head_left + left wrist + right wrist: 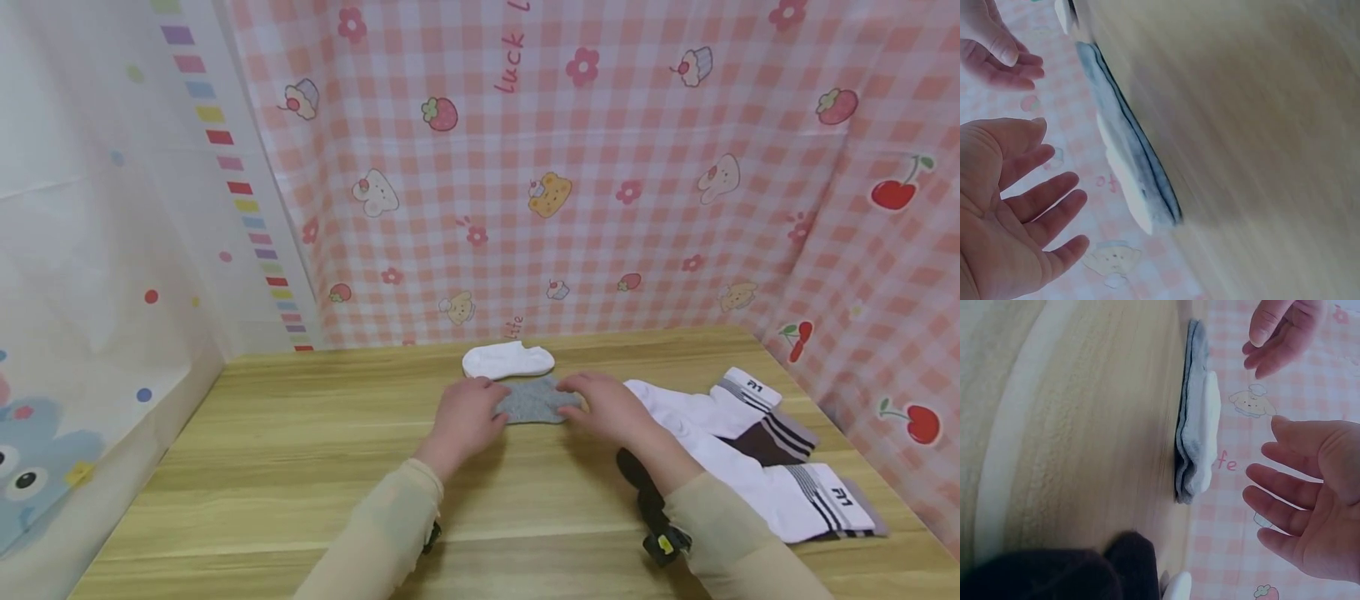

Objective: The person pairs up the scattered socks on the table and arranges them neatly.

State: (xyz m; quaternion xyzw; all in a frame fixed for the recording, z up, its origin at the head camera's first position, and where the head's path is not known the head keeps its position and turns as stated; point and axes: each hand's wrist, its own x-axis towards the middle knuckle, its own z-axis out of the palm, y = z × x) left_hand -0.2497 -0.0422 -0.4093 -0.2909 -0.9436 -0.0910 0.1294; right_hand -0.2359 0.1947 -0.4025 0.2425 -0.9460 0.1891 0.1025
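A folded grey sock (pixel 536 402) lies flat on the wooden table, in front of a white ankle sock (pixel 506 362). My left hand (pixel 463 418) hovers by the grey sock's left end, and my right hand (pixel 611 408) by its right end. Both wrist views show a gap between the hands and the socks. In the left wrist view, the fingers of my left hand (pixel 1019 219) are spread and loosely bent, holding nothing. The right wrist view shows my right hand (pixel 1316 500) likewise relaxed, its palm facing the grey sock (pixel 1192 425).
To the right lie white crew socks (pixel 750 475) with striped cuffs, over a dark brown sock (pixel 772 442). A dark, rounded item (pixel 636 471) shows beneath my right forearm. A pink checked curtain (pixel 480 167) hangs behind the table (pixel 300 467).
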